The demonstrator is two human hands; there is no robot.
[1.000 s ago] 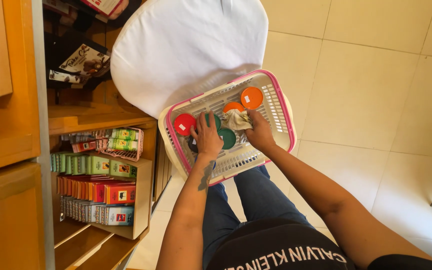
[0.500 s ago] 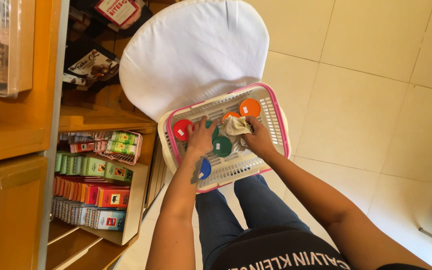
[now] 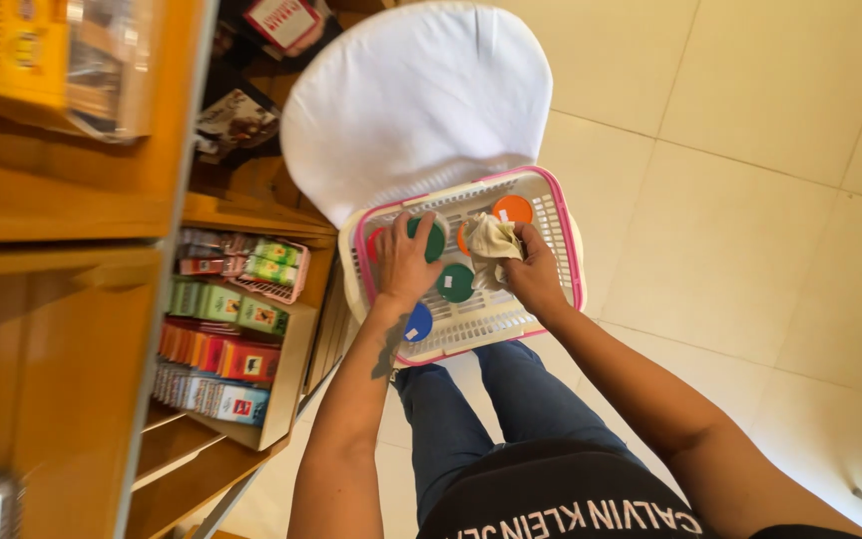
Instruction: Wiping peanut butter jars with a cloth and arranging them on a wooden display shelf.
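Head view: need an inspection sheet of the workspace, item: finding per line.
Surface: white-covered seat bearing a white basket with a pink rim.
Job's things: round lids in the basket, green lid, orange lid, blue lid; beige cloth.
Clutter: nothing seen on the floor tiles.
Hands: left hand on a green-lidded jar; right hand holds the cloth.
Cables: nothing seen.
Surroundings: wooden shelves with a tray of coloured boxes; pale tiled floor.
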